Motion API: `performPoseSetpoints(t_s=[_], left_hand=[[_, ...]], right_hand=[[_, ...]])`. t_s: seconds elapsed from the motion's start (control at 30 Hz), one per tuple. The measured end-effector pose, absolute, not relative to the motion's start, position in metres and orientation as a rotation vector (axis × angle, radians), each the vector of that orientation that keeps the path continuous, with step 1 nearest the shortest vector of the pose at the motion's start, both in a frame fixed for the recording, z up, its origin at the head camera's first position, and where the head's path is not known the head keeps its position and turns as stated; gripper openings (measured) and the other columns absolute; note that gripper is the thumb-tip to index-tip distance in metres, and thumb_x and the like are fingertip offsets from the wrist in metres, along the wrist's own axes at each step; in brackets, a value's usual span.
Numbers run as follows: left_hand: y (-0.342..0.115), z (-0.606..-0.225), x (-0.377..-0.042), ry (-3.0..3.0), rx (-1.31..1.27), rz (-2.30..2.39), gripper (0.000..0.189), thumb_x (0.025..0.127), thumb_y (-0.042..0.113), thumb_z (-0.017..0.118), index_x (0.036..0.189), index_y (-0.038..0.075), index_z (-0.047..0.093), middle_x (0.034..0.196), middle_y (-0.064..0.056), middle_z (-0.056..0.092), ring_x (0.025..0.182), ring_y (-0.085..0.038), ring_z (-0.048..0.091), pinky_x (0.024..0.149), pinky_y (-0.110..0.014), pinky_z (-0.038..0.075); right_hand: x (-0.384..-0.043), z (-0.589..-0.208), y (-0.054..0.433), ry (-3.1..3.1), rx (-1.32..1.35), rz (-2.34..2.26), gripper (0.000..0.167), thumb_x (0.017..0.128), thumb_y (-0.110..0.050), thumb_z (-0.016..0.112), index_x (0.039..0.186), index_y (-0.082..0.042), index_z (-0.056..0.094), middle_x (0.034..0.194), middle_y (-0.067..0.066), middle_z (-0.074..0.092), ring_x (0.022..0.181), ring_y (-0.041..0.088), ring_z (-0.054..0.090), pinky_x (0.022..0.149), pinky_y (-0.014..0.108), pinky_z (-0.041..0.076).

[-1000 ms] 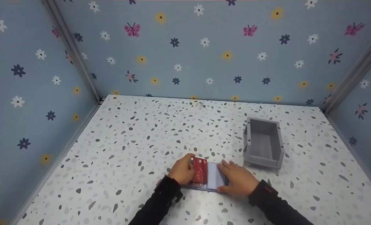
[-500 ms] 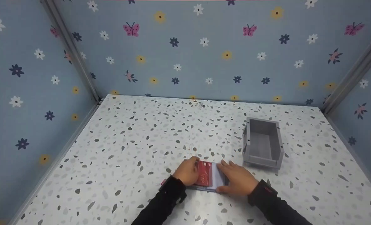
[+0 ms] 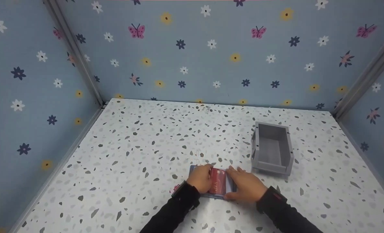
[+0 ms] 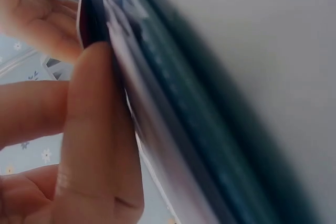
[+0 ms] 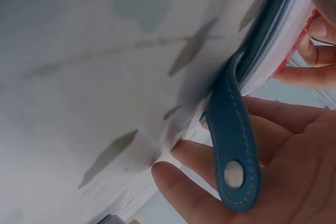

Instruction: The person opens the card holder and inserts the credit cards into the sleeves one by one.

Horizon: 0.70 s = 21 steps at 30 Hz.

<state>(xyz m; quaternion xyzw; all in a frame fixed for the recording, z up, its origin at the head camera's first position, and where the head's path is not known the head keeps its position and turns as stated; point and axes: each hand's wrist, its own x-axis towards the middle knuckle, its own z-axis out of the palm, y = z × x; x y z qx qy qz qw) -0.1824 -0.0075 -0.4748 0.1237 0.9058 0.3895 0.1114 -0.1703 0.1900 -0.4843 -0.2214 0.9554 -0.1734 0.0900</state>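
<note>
A dark blue-teal card holder (image 3: 234, 186) lies open on the speckled table, with pale sleeves inside. Over them lies a red card (image 3: 220, 182) with white print. My left hand (image 3: 199, 179) pinches the red card at its left side, near the middle of the holder. My right hand (image 3: 247, 186) rests on the holder's right part, fingers extended at the far side and thumb at the near edge. In the right wrist view, the holder's strap (image 5: 229, 124), with a metal snap, hangs across the right hand. Stacked sleeve edges (image 4: 157, 108) stand beside the left fingers in the left wrist view.
A grey plastic bin (image 3: 272, 167) stands on the table just beyond and right of my right hand. Flower-patterned walls (image 3: 192, 48) enclose the table (image 3: 140, 145) at the back and both sides.
My left hand has moved to the right with the red card, nearer the right hand. The holder's left corner now shows behind it. My right hand stays in place.
</note>
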Motion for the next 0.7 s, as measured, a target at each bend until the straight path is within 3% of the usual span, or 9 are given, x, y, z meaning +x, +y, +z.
performPoseSetpoints(t_s=[0.17, 0.37, 0.6, 0.7], left_hand=[[-0.002, -0.477, -0.182, 2.68, 0.384, 1.124, 0.05, 0.081, -0.007, 0.058, 0.13, -0.008, 0.055, 0.121, -0.026, 0.065, 0.113, -0.037, 0.063, 0.102, -0.047, 0.05], [0.004, -0.475, -0.177, 2.779, 0.432, 1.11, 0.033, 0.08, -0.006, 0.062, 0.113, -0.007, 0.064, 0.103, -0.023, 0.071, 0.097, -0.036, 0.068, 0.091, -0.046, 0.055], [0.004, -0.473, -0.174, 2.812, 0.425, 1.085, 0.049, 0.083, -0.003, 0.06, 0.131, -0.01, 0.054, 0.12, -0.028, 0.065, 0.111, -0.039, 0.065, 0.1, -0.045, 0.051], [0.002, -0.471, -0.172, 2.8, 0.462, 1.12, 0.04, 0.087, 0.005, 0.061, 0.124, -0.01, 0.059, 0.106, -0.025, 0.071, 0.097, -0.035, 0.069, 0.089, -0.043, 0.057]], right_hand=[[-0.17, -0.483, 0.19, 2.828, -0.627, -0.531, 0.096, 0.071, -0.046, 0.081, 0.144, 0.001, 0.042, 0.15, 0.026, 0.041, 0.135, 0.051, 0.041, 0.109, 0.062, 0.037], [-0.17, -0.482, 0.189, 2.832, -0.619, -0.539, 0.094, 0.071, -0.045, 0.082, 0.145, -0.001, 0.043, 0.15, 0.025, 0.041, 0.135, 0.05, 0.041, 0.109, 0.062, 0.037], [-0.17, -0.485, 0.19, 2.854, -0.643, -0.54, 0.088, 0.072, -0.044, 0.082, 0.142, -0.004, 0.047, 0.147, 0.026, 0.044, 0.132, 0.05, 0.044, 0.107, 0.061, 0.04], [-0.17, -0.485, 0.191, 2.848, -0.653, -0.532, 0.088, 0.073, -0.044, 0.081, 0.142, -0.002, 0.046, 0.148, 0.026, 0.043, 0.133, 0.051, 0.044, 0.108, 0.061, 0.039]])
